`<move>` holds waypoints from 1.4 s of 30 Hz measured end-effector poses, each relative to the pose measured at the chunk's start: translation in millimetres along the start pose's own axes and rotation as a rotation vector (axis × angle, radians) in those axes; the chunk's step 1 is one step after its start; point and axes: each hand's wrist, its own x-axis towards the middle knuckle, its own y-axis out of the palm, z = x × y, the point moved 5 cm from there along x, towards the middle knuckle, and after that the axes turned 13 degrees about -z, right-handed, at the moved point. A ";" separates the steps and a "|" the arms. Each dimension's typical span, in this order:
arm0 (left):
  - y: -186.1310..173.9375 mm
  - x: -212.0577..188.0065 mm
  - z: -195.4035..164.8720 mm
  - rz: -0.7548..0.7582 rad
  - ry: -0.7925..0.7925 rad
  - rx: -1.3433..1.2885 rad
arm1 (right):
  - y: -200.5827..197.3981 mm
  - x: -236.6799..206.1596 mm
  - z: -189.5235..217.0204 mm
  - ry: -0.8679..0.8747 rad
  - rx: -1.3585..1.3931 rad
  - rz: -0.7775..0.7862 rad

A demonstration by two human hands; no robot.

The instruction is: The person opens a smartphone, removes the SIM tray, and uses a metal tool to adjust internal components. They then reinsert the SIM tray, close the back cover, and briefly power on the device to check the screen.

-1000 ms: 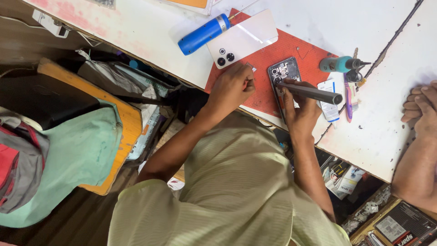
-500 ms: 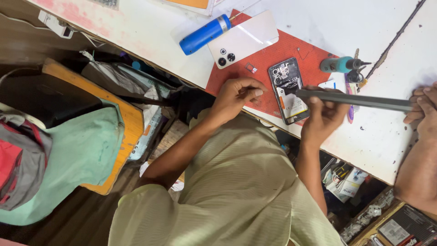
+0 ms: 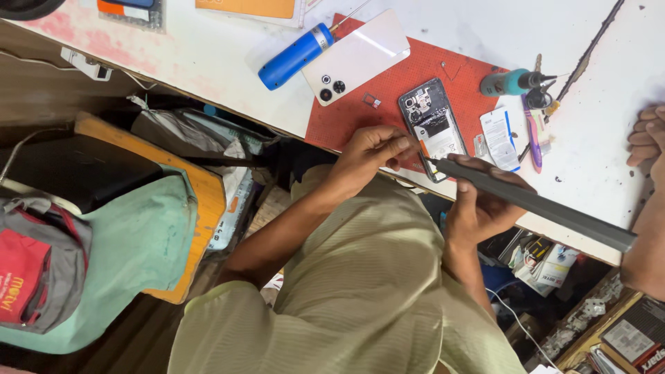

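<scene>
An opened phone (image 3: 435,128) with its insides showing lies on a red mat (image 3: 360,114) at the table's near edge. My left hand (image 3: 374,151) has its fingers curled and pinched against the phone's near left corner. My right hand (image 3: 479,202) grips a long grey pen-shaped power screwdriver (image 3: 540,204). Its thin tip touches the phone's near end, and its body runs out to the lower right. The phone's white back cover (image 3: 357,57) lies face down at the far side of the mat.
A blue cylinder tool (image 3: 294,57) lies by the cover, with a teal bottle (image 3: 509,82), a purple tool (image 3: 533,135) and a white card (image 3: 500,137) right of the phone. Another person's hand (image 3: 648,138) rests at the right edge. A red and grey bag (image 3: 34,277) sits at the lower left.
My right hand has drawn back toward me, bringing the screwdriver's tip from across the phone to its near end. My left hand has shifted slightly to the phone's corner.
</scene>
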 end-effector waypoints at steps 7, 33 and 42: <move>2.7 -3.0 -3.1 0.034 0.028 0.065 | 8.8 -1.3 0.1 -0.038 -0.011 0.053; 37.4 10.9 -33.2 0.103 0.470 0.408 | -15.9 11.9 -8.0 0.094 -0.083 -0.090; 80.9 29.6 -5.4 0.378 0.671 0.650 | -62.6 3.2 -0.6 0.167 -0.152 -0.183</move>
